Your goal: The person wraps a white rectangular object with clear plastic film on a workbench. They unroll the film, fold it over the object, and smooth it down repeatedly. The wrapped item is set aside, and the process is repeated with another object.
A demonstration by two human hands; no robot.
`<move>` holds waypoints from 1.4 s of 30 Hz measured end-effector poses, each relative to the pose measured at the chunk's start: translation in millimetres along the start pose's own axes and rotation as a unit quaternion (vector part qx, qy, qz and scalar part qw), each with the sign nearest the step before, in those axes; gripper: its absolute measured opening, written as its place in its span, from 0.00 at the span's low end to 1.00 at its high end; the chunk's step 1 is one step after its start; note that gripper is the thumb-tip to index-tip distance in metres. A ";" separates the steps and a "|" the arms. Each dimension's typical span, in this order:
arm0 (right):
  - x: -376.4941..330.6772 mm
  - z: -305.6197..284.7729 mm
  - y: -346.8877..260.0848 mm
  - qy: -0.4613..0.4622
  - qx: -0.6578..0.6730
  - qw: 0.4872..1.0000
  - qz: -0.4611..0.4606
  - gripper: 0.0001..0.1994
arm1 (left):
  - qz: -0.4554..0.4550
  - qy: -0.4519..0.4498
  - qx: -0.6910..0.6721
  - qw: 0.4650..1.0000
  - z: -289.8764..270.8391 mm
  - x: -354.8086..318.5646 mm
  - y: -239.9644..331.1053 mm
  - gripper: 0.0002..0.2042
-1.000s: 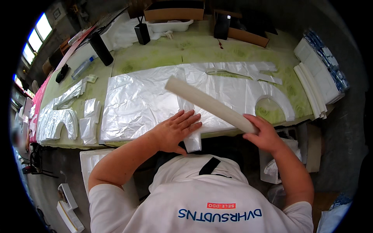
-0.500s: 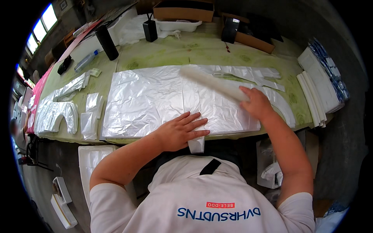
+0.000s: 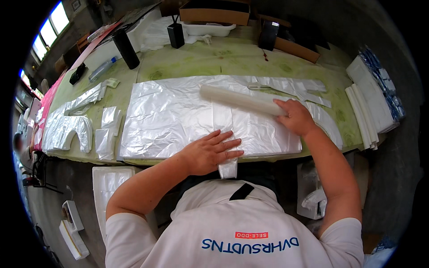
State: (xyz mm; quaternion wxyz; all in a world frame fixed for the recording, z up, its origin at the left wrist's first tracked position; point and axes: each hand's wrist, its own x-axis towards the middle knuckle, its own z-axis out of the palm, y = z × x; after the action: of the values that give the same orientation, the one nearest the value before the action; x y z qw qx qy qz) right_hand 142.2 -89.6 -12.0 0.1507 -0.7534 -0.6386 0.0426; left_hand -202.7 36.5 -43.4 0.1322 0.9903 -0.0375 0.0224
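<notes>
A wide stack of shiny white plastic bags lies flat across the table in front of me. A narrow folded plastic strip runs over it and hangs past the near edge. My left hand presses down on this strip with its fingers spread. In my right hand is the right end of a whitish, slightly see-through roll, gripped with fingers wrapped round it. The roll slants over the stack, its free end pointing left and away; whether it touches the plastic I cannot tell.
More folded plastic bags lie left, with a bottle and a black cylinder behind. White rolls and a stack of blue-and-white packs stand right. Cardboard boxes line the back. Below the table is a foam box.
The roll's free end has come down and slightly left, and the roll is less smeared by motion. My left hand stays on the strip.
</notes>
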 end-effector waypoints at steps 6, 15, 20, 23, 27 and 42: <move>3.7 -2.1 -4.5 0.057 0.045 0.996 0.043 0.30 | -0.024 -0.021 0.007 0.999 -0.8 1.5 1.9 0.38; -8.1 12.1 -20.5 0.202 -0.067 0.968 -0.135 0.35 | -0.050 -0.009 -0.088 0.995 -11.9 -4.6 15.9 0.36; -50.8 43.2 -99.5 0.067 0.201 0.950 -0.231 0.31 | -0.050 0.135 -0.201 0.969 0.4 -14.2 24.5 0.28; -50.2 63.9 -119.8 0.052 0.242 0.945 -0.216 0.25 | -0.039 0.173 -0.204 0.963 -2.9 -15.9 28.7 0.31; -32.7 74.3 -127.1 0.036 0.249 0.939 -0.236 0.14 | -0.118 0.208 -0.366 0.900 14.8 -20.3 19.5 0.43; 15.4 73.1 -148.2 -0.096 0.292 0.938 0.158 0.19 | -0.201 0.298 0.071 0.930 -8.0 -0.8 9.4 0.41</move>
State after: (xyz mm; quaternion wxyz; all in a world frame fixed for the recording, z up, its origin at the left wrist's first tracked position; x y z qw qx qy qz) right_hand -14.5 -41.3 -37.8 0.2937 -0.7598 -0.4824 0.3222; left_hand -204.6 29.6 -33.2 0.0688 0.9316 0.2052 0.2920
